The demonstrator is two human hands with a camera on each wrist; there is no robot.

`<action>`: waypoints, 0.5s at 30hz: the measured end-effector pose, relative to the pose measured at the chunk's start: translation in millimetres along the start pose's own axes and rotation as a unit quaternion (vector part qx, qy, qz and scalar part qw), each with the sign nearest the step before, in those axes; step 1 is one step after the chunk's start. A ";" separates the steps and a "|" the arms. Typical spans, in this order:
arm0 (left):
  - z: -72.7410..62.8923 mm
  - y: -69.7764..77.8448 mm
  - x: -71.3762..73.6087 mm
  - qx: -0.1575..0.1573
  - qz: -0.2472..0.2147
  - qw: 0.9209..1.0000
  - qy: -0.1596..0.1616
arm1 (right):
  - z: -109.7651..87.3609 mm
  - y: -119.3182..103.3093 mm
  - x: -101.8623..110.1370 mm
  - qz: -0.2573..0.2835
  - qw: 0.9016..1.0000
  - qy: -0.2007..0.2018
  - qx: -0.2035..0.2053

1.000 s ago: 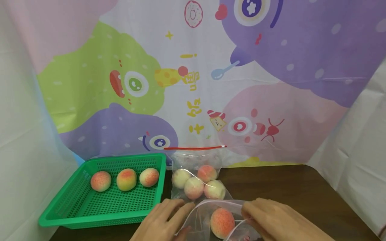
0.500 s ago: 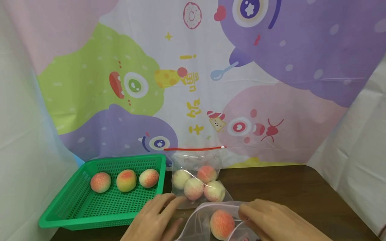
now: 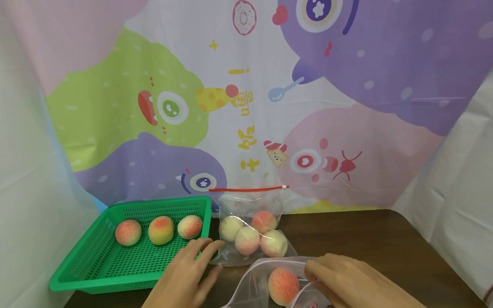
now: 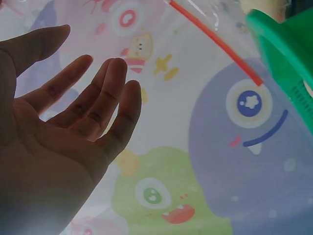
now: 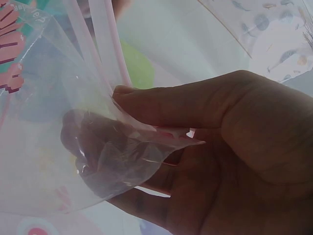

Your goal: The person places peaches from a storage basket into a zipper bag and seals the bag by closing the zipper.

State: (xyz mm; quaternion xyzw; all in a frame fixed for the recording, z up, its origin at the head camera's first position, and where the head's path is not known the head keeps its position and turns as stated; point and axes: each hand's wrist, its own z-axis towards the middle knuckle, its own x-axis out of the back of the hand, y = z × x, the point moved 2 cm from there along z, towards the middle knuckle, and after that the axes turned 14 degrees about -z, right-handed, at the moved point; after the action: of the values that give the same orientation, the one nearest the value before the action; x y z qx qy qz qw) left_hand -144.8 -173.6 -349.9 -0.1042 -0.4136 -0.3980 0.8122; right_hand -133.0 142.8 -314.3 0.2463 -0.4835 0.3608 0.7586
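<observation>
My right hand [image 3: 350, 276] pinches the rim of a clear zip bag [image 5: 44, 161] between thumb and fingers, as the right wrist view shows. The bag's mouth gapes, and one red peach [image 3: 283, 286] lies inside. My left hand [image 3: 185, 271] is off the bag, close to the right front corner of a green basket [image 3: 127, 285]. Its fingers are spread and relaxed, and the palm [image 4: 54, 156] holds nothing. In the basket sit three peaches, among them a yellowish one [image 3: 161, 230] in the middle.
Behind the open bag is another clear zip bag [image 3: 252, 205] with a red zip strip [image 3: 248, 190] and several peaches. It leans against a cartoon-printed cloth [image 3: 185, 85]. Dark table top [image 3: 346, 235] extends to the right.
My left hand has let go of the bag's rim and moved left toward the basket. The right hand still grips the bag in nearly the same place.
</observation>
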 end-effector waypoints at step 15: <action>-6.8 -23.1 -8.2 0.074 0.020 0.997 -0.013 | -2.0 3.5 -0.4 0.014 0.999 -0.043 -0.023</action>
State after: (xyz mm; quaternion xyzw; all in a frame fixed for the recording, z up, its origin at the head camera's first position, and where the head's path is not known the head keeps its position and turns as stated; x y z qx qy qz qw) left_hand -160.5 -187.7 -364.2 -0.0569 -0.4504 -0.3487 0.8199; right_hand -134.7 146.3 -315.4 0.2373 -0.5268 0.3492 0.7378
